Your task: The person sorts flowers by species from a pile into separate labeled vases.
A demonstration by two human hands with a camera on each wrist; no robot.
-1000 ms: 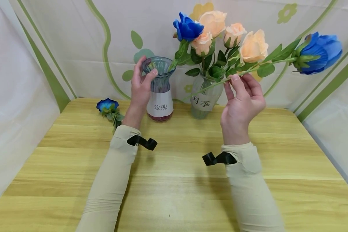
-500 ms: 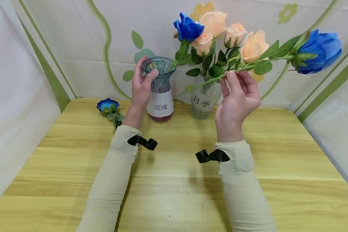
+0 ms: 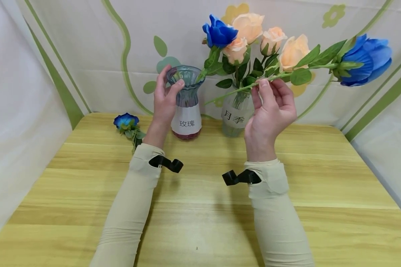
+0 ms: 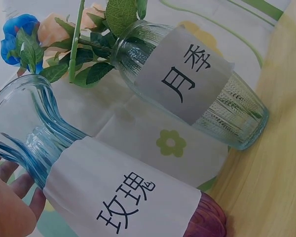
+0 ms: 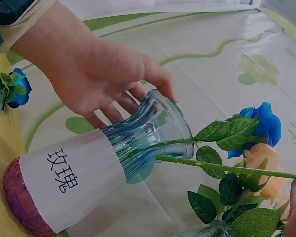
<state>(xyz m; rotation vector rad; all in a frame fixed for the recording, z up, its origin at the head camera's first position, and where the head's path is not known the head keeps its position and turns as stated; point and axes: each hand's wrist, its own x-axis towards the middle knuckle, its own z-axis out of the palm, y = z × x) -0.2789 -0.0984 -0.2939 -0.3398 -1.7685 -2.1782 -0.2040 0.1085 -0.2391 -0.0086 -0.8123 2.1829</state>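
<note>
My left hand (image 3: 165, 96) grips the neck of a blue glass vase (image 3: 188, 97), thumb at its rim. This vase has a purplish base and a white paper label with Chinese characters. One blue rose (image 3: 219, 32) stands in it, leaning right. Between thumb and fingertips, my right hand (image 3: 272, 116) pinches the green stem of another blue rose (image 3: 367, 61). Its bloom points right, and the bare stem end slants down leftward. In the right wrist view that stem (image 5: 212, 167) overlaps the vase's rim near its cut end.
A clear glass vase (image 3: 230, 131), also labelled, holds several peach roses (image 3: 293, 52) behind my right hand. Another blue rose (image 3: 126, 120) lies on the wooden table (image 3: 200, 222), left of my left forearm. A patterned cloth (image 3: 103, 85) hangs behind.
My right hand has moved left with the blue rose, bringing the stem end closer to the blue vase. My left hand keeps its grip on the vase.
</note>
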